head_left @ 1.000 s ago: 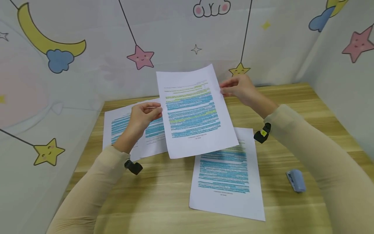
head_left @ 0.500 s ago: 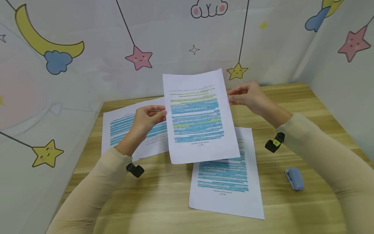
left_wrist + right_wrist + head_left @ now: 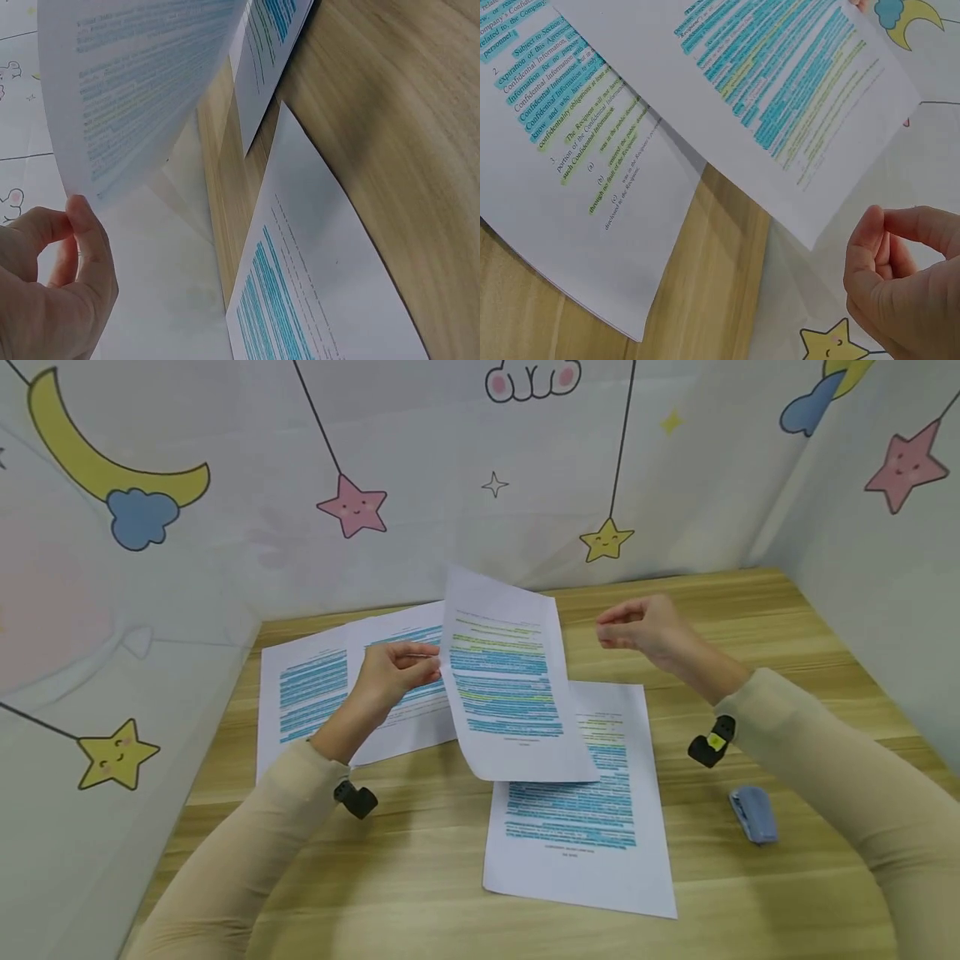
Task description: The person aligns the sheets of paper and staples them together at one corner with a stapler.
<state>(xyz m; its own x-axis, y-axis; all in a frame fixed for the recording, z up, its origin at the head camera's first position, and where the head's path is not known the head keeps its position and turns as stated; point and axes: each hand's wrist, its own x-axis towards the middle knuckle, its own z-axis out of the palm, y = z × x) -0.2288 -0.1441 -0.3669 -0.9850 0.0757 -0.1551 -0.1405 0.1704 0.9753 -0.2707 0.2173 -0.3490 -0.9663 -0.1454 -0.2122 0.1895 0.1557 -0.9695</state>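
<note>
My left hand (image 3: 396, 672) pinches a printed sheet of paper (image 3: 502, 760) by its left edge, thumb against fingers. The sheet has blue and yellow highlighted lines and hangs above the table, bowed, its far left corner curling up. In the left wrist view the same sheet (image 3: 60, 112) rises from the fingertips. My right hand (image 3: 647, 631) is apart from the sheet's right edge, thumb and index tips together with nothing between them, as the right wrist view shows of the hand (image 3: 900, 277). Below the held sheet lies a highlighted paper stack (image 3: 577, 893), its far part partly covered.
More highlighted pages (image 3: 300, 656) lie at the back left of the wooden table (image 3: 420, 877), partly behind the left hand. A small blue stapler (image 3: 754, 815) lies at the right. A white cloth backdrop (image 3: 420, 427) with stars and moons stands behind the table.
My right hand has let go of the sheet and stands off to its right. The sheet, still in my left hand, has moved right and lower, and now bows with its right side swung inward.
</note>
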